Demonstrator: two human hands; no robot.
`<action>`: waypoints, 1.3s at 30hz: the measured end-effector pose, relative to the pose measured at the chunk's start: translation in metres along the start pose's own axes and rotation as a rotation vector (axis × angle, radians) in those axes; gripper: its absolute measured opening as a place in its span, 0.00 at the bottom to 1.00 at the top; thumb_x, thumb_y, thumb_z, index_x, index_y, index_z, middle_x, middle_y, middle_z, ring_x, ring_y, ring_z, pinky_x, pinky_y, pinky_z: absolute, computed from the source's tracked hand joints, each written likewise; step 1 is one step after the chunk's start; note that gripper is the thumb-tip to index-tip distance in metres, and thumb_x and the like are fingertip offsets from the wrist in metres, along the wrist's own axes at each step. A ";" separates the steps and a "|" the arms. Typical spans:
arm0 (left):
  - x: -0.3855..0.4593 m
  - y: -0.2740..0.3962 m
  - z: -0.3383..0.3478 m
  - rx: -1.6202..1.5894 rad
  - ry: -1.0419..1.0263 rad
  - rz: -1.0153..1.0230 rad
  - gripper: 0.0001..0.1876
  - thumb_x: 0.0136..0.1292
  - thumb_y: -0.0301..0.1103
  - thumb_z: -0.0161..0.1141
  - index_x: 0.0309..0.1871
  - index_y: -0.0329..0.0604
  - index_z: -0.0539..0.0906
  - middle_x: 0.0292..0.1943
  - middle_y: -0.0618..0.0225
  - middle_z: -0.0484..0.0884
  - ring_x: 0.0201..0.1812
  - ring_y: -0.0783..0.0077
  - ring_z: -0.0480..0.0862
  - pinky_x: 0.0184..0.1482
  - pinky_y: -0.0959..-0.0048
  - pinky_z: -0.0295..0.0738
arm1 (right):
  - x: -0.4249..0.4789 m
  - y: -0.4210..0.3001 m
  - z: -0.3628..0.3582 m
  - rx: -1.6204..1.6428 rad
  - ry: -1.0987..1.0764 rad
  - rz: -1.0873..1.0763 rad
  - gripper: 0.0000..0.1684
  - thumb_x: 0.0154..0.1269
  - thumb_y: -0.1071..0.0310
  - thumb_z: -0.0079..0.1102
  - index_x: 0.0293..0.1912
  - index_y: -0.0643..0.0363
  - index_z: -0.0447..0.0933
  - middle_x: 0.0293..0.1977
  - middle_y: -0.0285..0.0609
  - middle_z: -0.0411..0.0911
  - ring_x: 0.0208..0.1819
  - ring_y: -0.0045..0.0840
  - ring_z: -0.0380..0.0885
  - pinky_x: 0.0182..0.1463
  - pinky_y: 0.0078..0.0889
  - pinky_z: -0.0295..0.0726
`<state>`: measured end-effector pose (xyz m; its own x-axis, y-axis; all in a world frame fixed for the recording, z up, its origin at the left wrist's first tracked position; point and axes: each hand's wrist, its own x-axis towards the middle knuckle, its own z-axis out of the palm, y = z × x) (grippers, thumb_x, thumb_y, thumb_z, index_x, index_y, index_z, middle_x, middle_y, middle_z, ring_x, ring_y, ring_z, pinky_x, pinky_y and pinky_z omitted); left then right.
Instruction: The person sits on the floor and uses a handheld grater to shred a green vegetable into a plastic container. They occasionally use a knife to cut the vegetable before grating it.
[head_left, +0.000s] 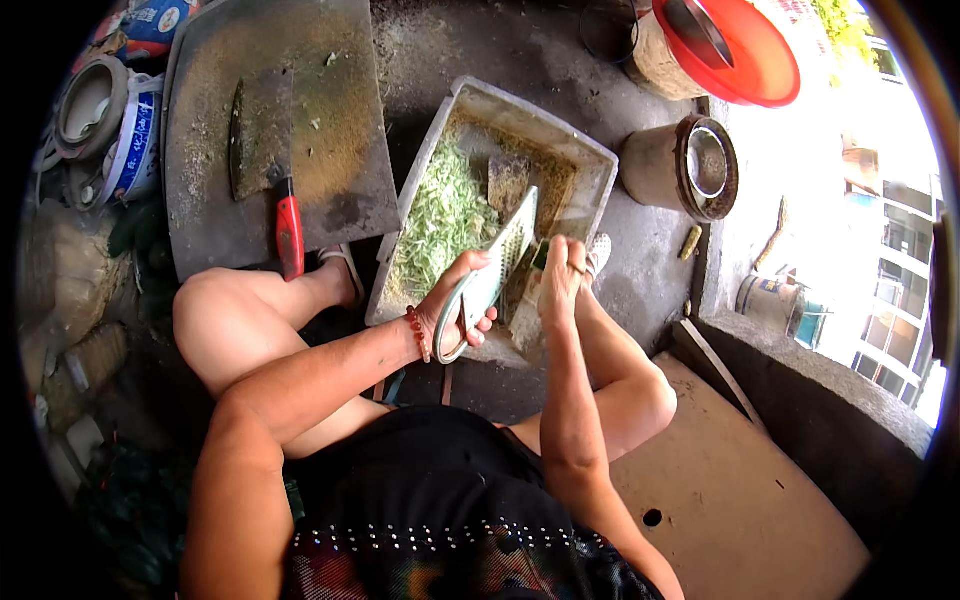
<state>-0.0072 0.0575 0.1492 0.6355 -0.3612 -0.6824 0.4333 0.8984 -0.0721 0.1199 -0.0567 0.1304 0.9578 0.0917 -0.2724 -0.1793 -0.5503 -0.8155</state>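
My left hand (454, 304) grips the looped handle of a pale hand grater (510, 244), which slants over a grey plastic tub (606, 169). My right hand (561, 281) is closed around a dark green vegetable piece (541, 256), mostly hidden by the fingers, just right of the grater's face. I cannot tell whether the piece touches the grater. Pale green vegetable shreds (446, 217) are heaped along the tub's left side. Toward its far end lies a dark, crusted flat piece (507, 182). Yellowish crumbs cling to the tub's inner walls.
To the left, a cleaver (262, 139) rests on a worn board (345, 97), its red handle overhanging the near edge. A bucket (652, 169) and a red basin (772, 60) stand at right. Low concrete wall (817, 367) borders the right side. Whole dark green vegetables (139, 229) lie left.
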 end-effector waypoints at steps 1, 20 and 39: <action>0.000 0.003 0.003 -0.029 -0.015 0.000 0.26 0.50 0.62 0.55 0.41 0.50 0.71 0.26 0.63 0.71 0.23 0.73 0.70 0.18 0.80 0.61 | -0.010 -0.007 -0.003 0.140 -0.020 0.176 0.15 0.64 0.57 0.54 0.32 0.58 0.67 0.25 0.35 0.70 0.28 0.17 0.67 0.29 0.26 0.71; -0.007 -0.016 0.013 0.029 -0.059 -0.053 0.24 0.51 0.61 0.54 0.41 0.51 0.71 0.27 0.63 0.71 0.22 0.73 0.69 0.18 0.79 0.62 | 0.027 0.043 0.009 -0.201 0.246 -0.246 0.11 0.66 0.68 0.41 0.30 0.64 0.67 0.23 0.53 0.73 0.24 0.41 0.73 0.30 0.39 0.71; -0.003 -0.008 0.016 0.058 0.044 0.025 0.24 0.51 0.59 0.58 0.40 0.51 0.71 0.26 0.67 0.70 0.22 0.77 0.68 0.17 0.82 0.62 | 0.011 0.026 0.025 -0.412 0.157 -0.329 0.11 0.64 0.68 0.42 0.37 0.66 0.70 0.25 0.59 0.74 0.26 0.50 0.74 0.32 0.46 0.73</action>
<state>-0.0026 0.0476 0.1632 0.6186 -0.3264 -0.7147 0.4546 0.8906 -0.0133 0.1197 -0.0498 0.0933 0.9762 0.2060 0.0681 0.2076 -0.7960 -0.5686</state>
